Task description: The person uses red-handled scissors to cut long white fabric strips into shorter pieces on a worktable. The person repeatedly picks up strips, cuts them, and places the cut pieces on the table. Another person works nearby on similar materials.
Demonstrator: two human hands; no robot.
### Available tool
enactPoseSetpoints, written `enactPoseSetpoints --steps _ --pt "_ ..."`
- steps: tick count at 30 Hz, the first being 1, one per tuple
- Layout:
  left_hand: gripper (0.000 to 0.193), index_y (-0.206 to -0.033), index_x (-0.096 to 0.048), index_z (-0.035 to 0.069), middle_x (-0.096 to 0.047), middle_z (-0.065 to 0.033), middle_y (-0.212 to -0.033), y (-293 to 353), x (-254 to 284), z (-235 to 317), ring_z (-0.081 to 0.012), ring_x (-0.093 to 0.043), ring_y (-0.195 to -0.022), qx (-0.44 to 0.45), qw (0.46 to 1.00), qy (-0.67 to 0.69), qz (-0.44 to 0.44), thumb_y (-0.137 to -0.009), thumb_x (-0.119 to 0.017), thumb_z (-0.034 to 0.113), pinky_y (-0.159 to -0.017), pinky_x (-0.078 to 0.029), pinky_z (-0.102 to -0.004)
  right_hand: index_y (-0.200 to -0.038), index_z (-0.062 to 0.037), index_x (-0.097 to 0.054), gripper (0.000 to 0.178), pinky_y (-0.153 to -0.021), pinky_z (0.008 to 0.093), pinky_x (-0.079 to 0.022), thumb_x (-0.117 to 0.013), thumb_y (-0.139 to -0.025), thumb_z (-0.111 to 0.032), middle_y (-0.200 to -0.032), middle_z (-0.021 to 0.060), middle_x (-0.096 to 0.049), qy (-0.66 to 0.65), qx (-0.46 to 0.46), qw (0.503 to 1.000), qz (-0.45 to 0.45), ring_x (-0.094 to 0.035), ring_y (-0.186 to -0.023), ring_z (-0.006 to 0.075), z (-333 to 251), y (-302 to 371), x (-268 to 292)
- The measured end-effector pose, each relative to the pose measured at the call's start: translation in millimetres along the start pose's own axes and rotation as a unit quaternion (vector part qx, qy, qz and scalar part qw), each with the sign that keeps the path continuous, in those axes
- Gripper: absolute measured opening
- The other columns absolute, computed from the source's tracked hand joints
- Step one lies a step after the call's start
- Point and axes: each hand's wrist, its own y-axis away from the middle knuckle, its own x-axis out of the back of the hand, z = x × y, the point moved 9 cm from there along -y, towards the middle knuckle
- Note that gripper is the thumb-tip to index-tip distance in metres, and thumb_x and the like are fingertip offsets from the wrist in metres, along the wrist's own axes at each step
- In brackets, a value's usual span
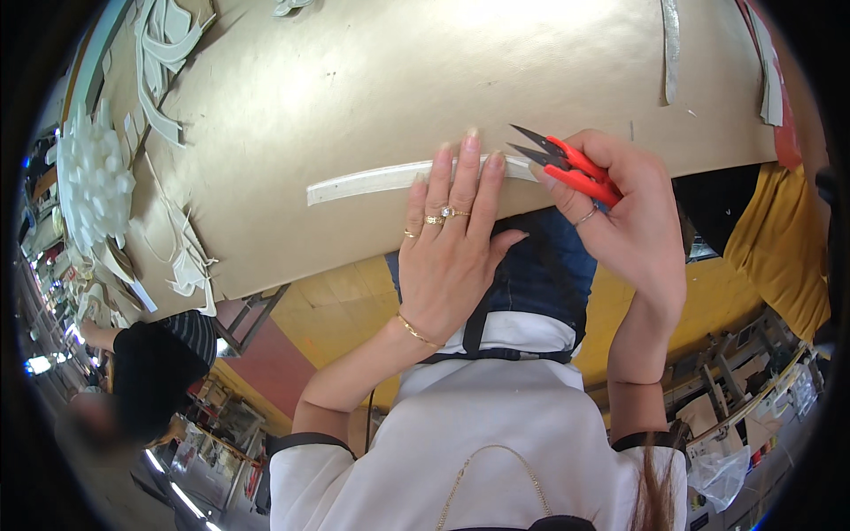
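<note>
Left hand [452,239] down flat on the counter [354,97], fingers spread and pressing the near end of a long pale strip [390,180]. That strip lies across the tan counter surface close to its near edge, running away leftward from the fingertips. The left grip pinches nothing: palm and fingers simply rest on top, rings showing on two fingers and a thin bracelet at the wrist.

Right hand [629,212] sits just beside the left, at the strip's right end, and its grip is closed around red-handled thread snips [571,165]. The dark blades stand a little apart and point left, toward the strip end, their tips just beside the left fingertips. Whether the blades touch the strip, I cannot tell.

Farther along the counter, left of the strip, a heap of white offcuts [164,53] and a white ruffled bundle [93,177] lie at the far left edge. Right of the snips, a narrow pale strip piece [671,44] lies across the surface. Below the counter edge, at lower left, another person in dark clothing [155,367] is visible.
</note>
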Motion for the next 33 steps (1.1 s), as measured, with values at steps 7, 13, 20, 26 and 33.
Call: enactPoseSetpoints --steps 7,13,20,26,33 --pt "0.083 -0.153 -0.034 0.006 -0.027 -0.0172 -0.161 1 -5 3 -0.0387 -0.024 -0.148 0.003 1.000 -0.020 0.007 -0.087 -0.068 0.044 -0.119 -0.019 -0.0511 -0.088 0.0033 -0.065 0.017 -0.056 0.0259 -0.037 -0.072 -0.087 -0.012 -0.063 0.0045 -0.048 0.022 -0.020 0.999 0.020 -0.041 -0.060 0.0100 7 -5 3" --pt "0.079 -0.152 -0.039 0.012 -0.028 -0.0159 -0.161 4 -8 13 -0.0377 -0.023 -0.149 -0.033 0.998 -0.048 0.030 -0.087 -0.067 0.046 -0.120 -0.017 -0.0499 -0.086 0.0023 -0.065 0.017 -0.055 0.0266 -0.036 -0.072 -0.087 -0.013 -0.061 0.0047 -0.045 0.067 -0.057 0.996 0.033 -0.041 -0.059 0.0104 15 -3 3" --pt "0.086 -0.150 -0.041 0.018 -0.033 -0.0096 -0.159 1 -10 17 -0.0280 -0.030 -0.147 -0.036 0.996 -0.082 0.026 -0.075 -0.071 0.050 -0.122 -0.014 -0.0436 -0.086 0.0023 -0.064 0.017 -0.056 0.0252 -0.037 -0.072 -0.088 -0.012 -0.062 0.0024 -0.047 -0.060 -0.047 0.997 0.007 -0.041 -0.061 0.0086 12 -1 -1" --pt "0.088 -0.150 -0.041 0.018 -0.033 -0.0110 -0.159 0 -7 18 -0.0285 -0.030 -0.147 -0.024 0.997 -0.063 0.025 -0.074 -0.072 0.049 -0.122 -0.017 -0.0430 -0.082 -0.0022 -0.066 0.016 -0.054 0.0347 -0.042 -0.072 -0.082 -0.017 -0.061 0.0115 -0.055 0.029 -0.040 0.997 0.060 -0.053 -0.054 0.0280 13 0 11" --pt "0.080 -0.150 -0.042 0.014 -0.031 -0.0180 -0.159 -1 -7 19 -0.0378 -0.029 -0.146 -0.021 0.999 -0.025 0.012 -0.082 -0.071 0.045 -0.118 -0.024 -0.0479 -0.083 -0.0024 -0.065 0.019 -0.055 0.0335 -0.041 -0.073 -0.084 -0.019 -0.062 0.0111 -0.054 0.086 -0.038 0.992 0.079 -0.050 -0.056 0.0253 18 5 13"
